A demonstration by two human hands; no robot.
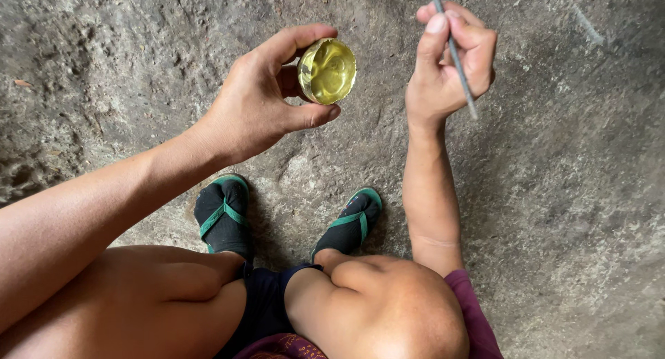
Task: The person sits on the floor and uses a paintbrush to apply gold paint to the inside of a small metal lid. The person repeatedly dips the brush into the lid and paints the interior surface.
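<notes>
Outdoor or semi-outdoor work spot, informal, at ground level. Bare, uneven earthen floor [554, 193], grey-brown, pitted, with small debris scattered about. No bench: work done squatting, knees bent over the ground. Dark socks in green-strapped sandals [223, 217] planted directly on the dirt. Rough, unfinished surface throughout.

Left hand [260, 99] raised, fingers curled in pinch grip; right hand [454, 61] fisted, forearm upright.

Shiny golden-yellow bowl [327, 71], grey rod [454, 50], black socks in green-strapped sandals [223, 217], mottled grey-brown ground [575, 213]
</notes>
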